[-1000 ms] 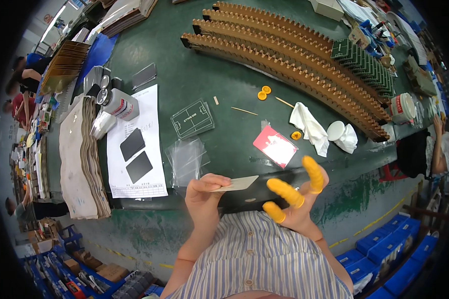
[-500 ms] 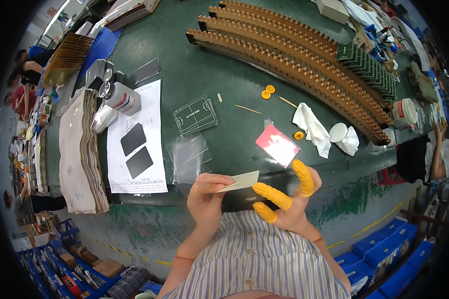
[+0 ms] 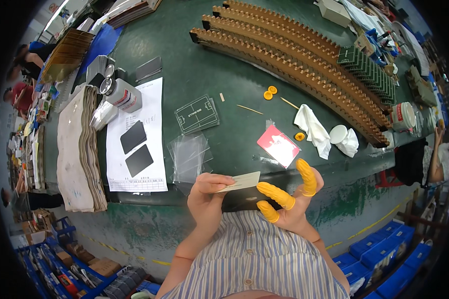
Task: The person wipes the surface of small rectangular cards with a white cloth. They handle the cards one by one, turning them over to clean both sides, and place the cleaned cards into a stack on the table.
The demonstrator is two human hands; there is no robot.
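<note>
Between the thumb and fingers of my left hand (image 3: pixel 207 197) is a thin pale card (image 3: pixel 242 182), tilted and seen nearly edge-on. Yellow finger cots cover three fingertips of my right hand (image 3: pixel 289 204). Its fingers are spread, and one cot tip sits close to the card's right edge; whether it touches cannot be made out. Just beyond lies a red and white card (image 3: pixel 278 145) in a clear sleeve. Dark green cards with white line drawing (image 3: pixel 196 115) are stacked farther left, with clear plastic sleeves (image 3: pixel 188 155) in front of them.
Long notched brown racks (image 3: pixel 279 65) cross the far right, holding several green cards (image 3: pixel 366 72). White cloth (image 3: pixel 312 130), yellow finger cots (image 3: pixel 269 93) and a wooden stick (image 3: pixel 250 109) lie nearby. On the left are a bottle (image 3: pixel 126 97), a paper sheet (image 3: pixel 149 172), dark cards (image 3: pixel 139 160) and stacked boards (image 3: pixel 75 154).
My right hand has shifted very slightly to the right, its fingers still spread. The left hand keeps the pale card in nearly the same place. The whole view has turned a little.
</note>
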